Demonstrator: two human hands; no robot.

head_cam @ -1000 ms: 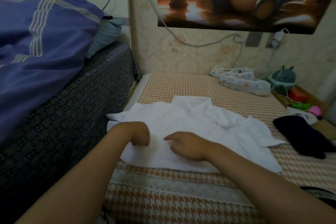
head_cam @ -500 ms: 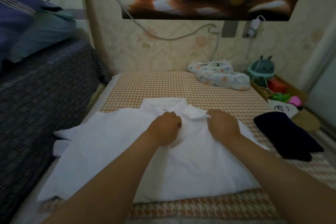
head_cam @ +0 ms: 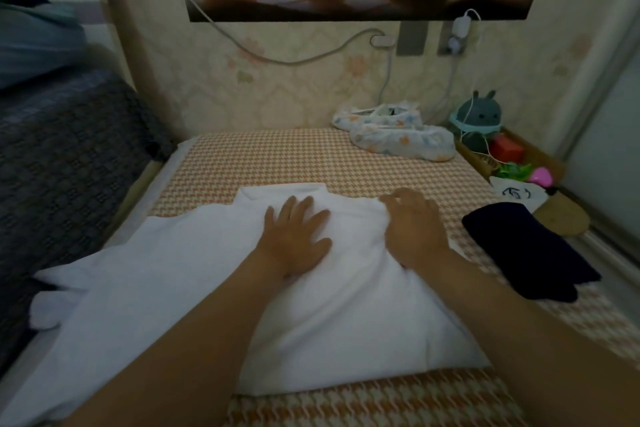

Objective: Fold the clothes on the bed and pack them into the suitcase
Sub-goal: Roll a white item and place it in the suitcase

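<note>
I see white shirt on bed, R side folded in. L hand grip spread, pressing chest; R hand on fold edge, pinching or not, can't tell. I'd smooth outward, crease straight.

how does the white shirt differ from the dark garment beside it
The white collared shirt is spread wide; the dark navy garment is a compact bundle. The left hand and right hand rest on the shirt; the garment lies untouched. Both lie on the checked bed.
</note>
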